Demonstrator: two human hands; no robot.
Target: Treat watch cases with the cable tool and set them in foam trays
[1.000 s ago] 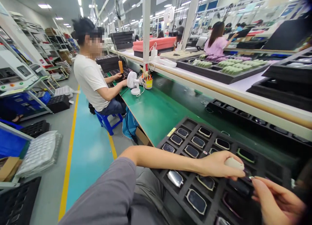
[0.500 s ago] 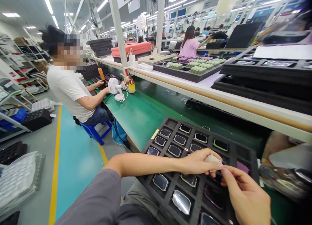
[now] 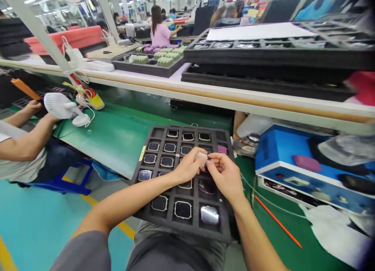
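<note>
My left hand [image 3: 189, 167] grips a small pale watch case [image 3: 201, 157] between thumb and fingers, above the black foam tray [image 3: 187, 222]. At the right end of that case, the thumb and fingers of my right hand [image 3: 227, 173] are pinched together on its edge; a small dark spot shows there, too small to name. Square watch pieces with dark glass, such as one with a pale frame [image 3: 183, 210], lie in the tray's compartments. A shiny one [image 3: 209, 215] sits at the near right, and a purple piece [image 3: 222, 149] at the far right. The tray rests partly over my lap.
Right of the tray stands a blue machine [image 3: 272, 146], with an orange stick [image 3: 278, 222] on the green bench [image 3: 117, 130] before it. A shelf edge [image 3: 205, 95] crosses above, carrying foam trays. On the left are a white fan [image 3: 57, 105] and a co-worker's arms [image 3: 29, 134].
My view has swung right and down, bringing the blue machine and orange stick into sight. Both hands remain together on the watch case over the tray.
</note>
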